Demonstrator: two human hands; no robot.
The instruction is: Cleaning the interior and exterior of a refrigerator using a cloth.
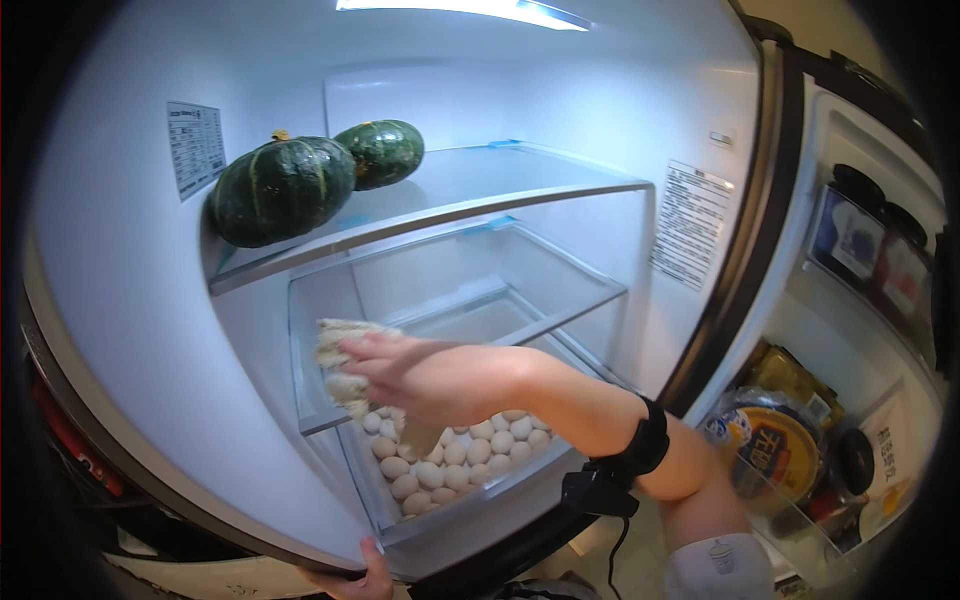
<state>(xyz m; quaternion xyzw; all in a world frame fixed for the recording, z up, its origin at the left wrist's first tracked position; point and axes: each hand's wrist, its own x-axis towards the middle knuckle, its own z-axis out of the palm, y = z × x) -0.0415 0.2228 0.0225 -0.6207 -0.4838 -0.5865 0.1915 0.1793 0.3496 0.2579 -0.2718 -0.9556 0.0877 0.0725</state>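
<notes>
My right hand (pixel 435 379) presses a beige cloth (pixel 345 345) onto the left part of the middle glass shelf (pixel 450 322) inside an open refrigerator. The hand is slightly blurred, and one end of the cloth hangs over the shelf's front edge. Below lies a clear drawer (pixel 480 491) with many pale brown eggs (pixel 454 454), partly hidden behind my hand and forearm. My left hand (pixel 364 577) is at the bottom of the view, thumb up, holding the refrigerator's lower front edge (pixel 330 559); its other fingers are partly hidden.
Two dark green squashes (pixel 283 191) sit at the left on the upper glass shelf (pixel 480 184). The open door (pixel 817 300) at right holds dark-lidded jars (pixel 851 225), a round packaged tub (pixel 776 450) and pouches. A strapped device (pixel 600 487) with a cable hangs from my right forearm.
</notes>
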